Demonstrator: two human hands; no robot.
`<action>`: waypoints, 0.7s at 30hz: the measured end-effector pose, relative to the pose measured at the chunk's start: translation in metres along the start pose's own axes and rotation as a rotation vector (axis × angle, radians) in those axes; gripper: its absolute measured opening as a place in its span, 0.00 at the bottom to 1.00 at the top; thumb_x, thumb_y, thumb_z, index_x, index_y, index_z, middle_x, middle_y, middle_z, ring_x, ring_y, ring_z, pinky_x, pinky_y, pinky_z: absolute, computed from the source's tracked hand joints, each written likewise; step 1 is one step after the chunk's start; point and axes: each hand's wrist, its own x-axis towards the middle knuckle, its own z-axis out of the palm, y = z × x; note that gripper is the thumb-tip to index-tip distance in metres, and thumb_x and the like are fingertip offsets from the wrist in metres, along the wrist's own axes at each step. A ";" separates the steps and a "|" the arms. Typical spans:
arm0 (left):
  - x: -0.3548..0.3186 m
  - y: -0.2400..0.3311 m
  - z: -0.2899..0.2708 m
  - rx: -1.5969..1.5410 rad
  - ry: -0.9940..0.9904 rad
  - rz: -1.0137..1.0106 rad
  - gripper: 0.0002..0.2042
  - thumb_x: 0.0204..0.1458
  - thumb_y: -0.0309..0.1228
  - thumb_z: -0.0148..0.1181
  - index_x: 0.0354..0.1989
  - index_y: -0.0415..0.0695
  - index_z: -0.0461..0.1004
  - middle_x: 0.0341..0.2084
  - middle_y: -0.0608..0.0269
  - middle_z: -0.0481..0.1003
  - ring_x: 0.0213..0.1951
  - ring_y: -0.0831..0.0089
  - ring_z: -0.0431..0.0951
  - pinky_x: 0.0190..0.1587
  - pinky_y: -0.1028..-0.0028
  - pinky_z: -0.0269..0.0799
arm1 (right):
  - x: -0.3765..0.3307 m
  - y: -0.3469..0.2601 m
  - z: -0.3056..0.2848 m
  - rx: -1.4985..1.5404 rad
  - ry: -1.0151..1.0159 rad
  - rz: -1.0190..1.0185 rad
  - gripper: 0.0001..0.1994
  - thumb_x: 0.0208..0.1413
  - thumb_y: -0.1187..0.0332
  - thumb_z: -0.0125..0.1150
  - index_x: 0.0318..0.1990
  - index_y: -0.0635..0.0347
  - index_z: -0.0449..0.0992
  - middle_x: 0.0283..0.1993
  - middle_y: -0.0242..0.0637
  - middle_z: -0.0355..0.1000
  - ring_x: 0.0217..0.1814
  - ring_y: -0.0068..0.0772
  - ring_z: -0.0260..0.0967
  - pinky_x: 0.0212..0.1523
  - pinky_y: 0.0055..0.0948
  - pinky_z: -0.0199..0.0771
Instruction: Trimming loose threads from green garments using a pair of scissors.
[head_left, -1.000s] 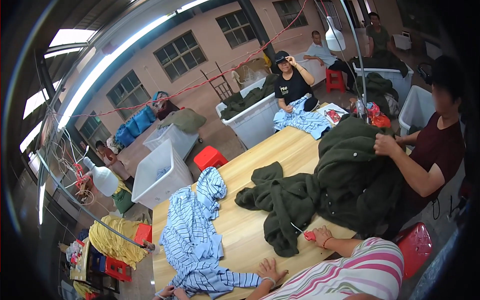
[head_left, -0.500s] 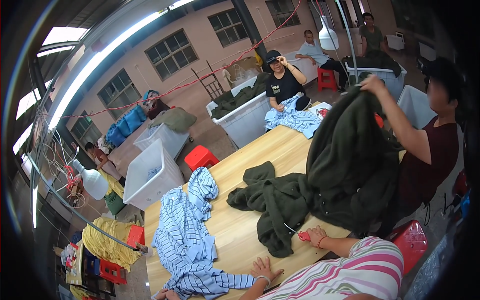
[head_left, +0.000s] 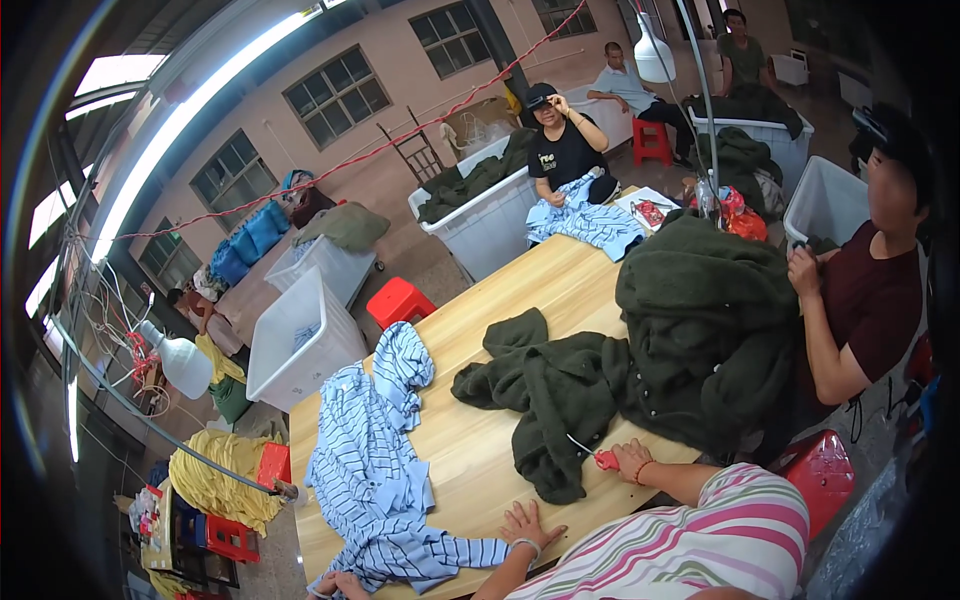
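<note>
My left hand (head_left: 532, 526) lies flat on the wooden table (head_left: 470, 465), fingers spread, near the front edge. In my right hand (head_left: 632, 461), resting near the table edge, is a pair of red-handled scissors (head_left: 606, 460); its thin blade points up and left over a dark green fleece garment (head_left: 560, 400). A larger dark green heap (head_left: 705, 320) adjoins it on the right. To the left of my left hand is a light blue striped garment (head_left: 365, 455), its sleeve ending close by. Another person's hand (head_left: 345, 586) touches it at the lower edge.
A co-worker (head_left: 868, 315) in maroon stands at the right end. Another co-worker (head_left: 565, 150) in black sits across with a blue garment (head_left: 580, 222). White bins (head_left: 310, 340) and a red stool (head_left: 398, 304) stand beyond the table. A lamp (head_left: 186, 366) hangs at left.
The co-worker in maroon has lowered their raised arms, and the dark green garment they held up now lies heaped on the table. My hands have stayed in place.
</note>
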 end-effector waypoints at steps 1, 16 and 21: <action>-0.001 0.000 0.000 -0.001 -0.001 -0.001 0.54 0.34 0.73 0.49 0.68 0.59 0.35 0.68 0.50 0.28 0.67 0.46 0.26 0.60 0.38 0.30 | 0.000 -0.001 0.000 -0.001 -0.002 -0.001 0.20 0.41 0.66 0.60 0.44 0.58 0.66 0.43 0.47 0.70 0.50 0.49 0.61 0.49 0.43 0.66; 0.027 0.000 -0.004 -0.465 0.042 -0.073 0.60 0.34 0.69 0.55 0.67 0.42 0.34 0.66 0.41 0.34 0.67 0.45 0.32 0.64 0.49 0.35 | 0.003 -0.002 -0.001 0.028 0.006 0.025 0.22 0.39 0.64 0.63 0.44 0.58 0.66 0.42 0.46 0.70 0.49 0.49 0.61 0.48 0.44 0.65; 0.099 0.018 -0.045 -1.128 0.547 -0.208 0.63 0.28 0.57 0.71 0.64 0.28 0.37 0.63 0.34 0.46 0.65 0.50 0.47 0.66 0.64 0.43 | -0.004 -0.003 -0.008 0.078 -0.007 -0.025 0.21 0.40 0.67 0.61 0.45 0.55 0.66 0.42 0.43 0.69 0.49 0.47 0.61 0.49 0.44 0.63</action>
